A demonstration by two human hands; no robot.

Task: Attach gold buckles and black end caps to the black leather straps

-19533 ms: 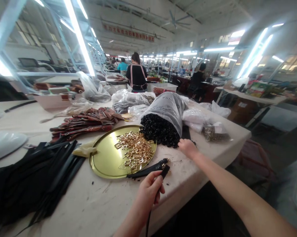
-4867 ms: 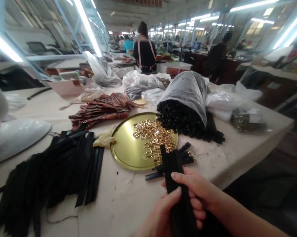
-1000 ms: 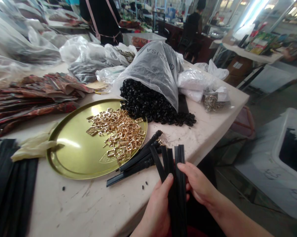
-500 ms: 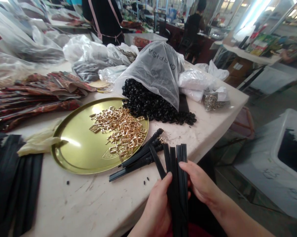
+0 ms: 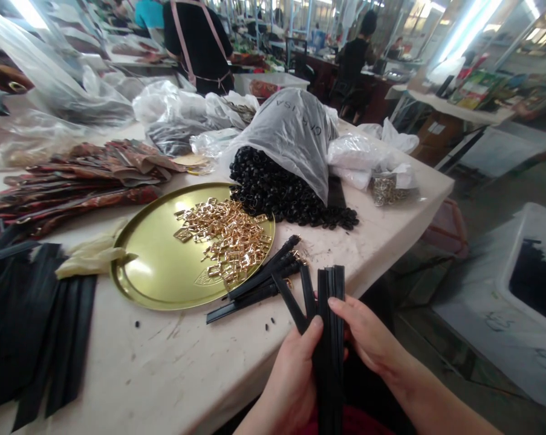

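Several black straps (image 5: 326, 350), flat and leather-like, stand upright between my hands at the table's front edge. My left hand (image 5: 295, 368) is closed round their lower part, thumb across the front, with two straps fanned out to the left. Higher up, my right hand (image 5: 357, 320) pinches the right-hand straps between thumb and fingers; its fingertips are partly hidden behind them. Just beyond lie finished-looking straps with buckles (image 5: 263, 278). Past these, a gold oval tray (image 5: 150, 272) bears a heap of gold buckles (image 5: 231, 232). Small black loops (image 5: 273, 187) spill from a plastic bag (image 5: 291, 130) behind it.
More black straps (image 5: 23, 326) and a pale yellow glove-like piece (image 5: 91, 257) lie at left. Patterned pieces (image 5: 86, 178) are stacked behind. A bag of metal parts (image 5: 390, 188) sits near the table's right edge. A white bin (image 5: 494, 302) stands on the right; people work in the background.
One strap has moved rightward from the left fan and now sits beside the straps at my right fingers. The camera view has shifted slightly left.
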